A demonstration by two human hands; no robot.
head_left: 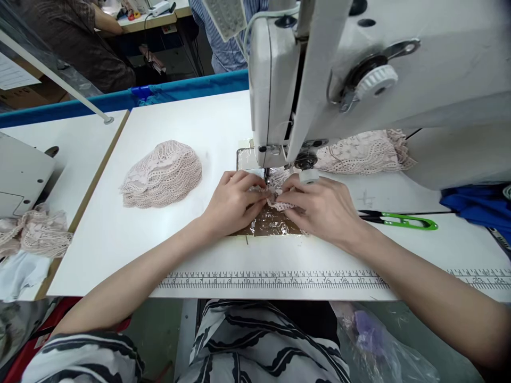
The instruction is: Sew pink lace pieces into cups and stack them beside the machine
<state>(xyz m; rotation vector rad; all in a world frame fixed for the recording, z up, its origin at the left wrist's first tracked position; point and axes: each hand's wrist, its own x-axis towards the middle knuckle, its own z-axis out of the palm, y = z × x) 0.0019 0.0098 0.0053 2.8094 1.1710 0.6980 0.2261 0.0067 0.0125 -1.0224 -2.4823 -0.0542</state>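
Note:
A small piece of pale pink lace [275, 201] lies under the needle area of a white sewing machine [275, 90]. My left hand [238, 201] pinches its left edge close to the presser foot [267, 175]. From the other side my right hand [319, 205] grips the same lace, fingers bent together. Both hands rest low over the machine's plate, which is covered with shiny brown tape [275, 222]. The fingers partly hide the lace. More pink lace [359, 154] lies behind my right hand, beneath the machine arm.
A stack of pink lace pieces [163, 175] sits on the table at left. Green-handled thread snips [403, 219] and blue cloth [479, 207] are at right. A printed ruler [271, 280] runs along the front edge. Two other people are at the back.

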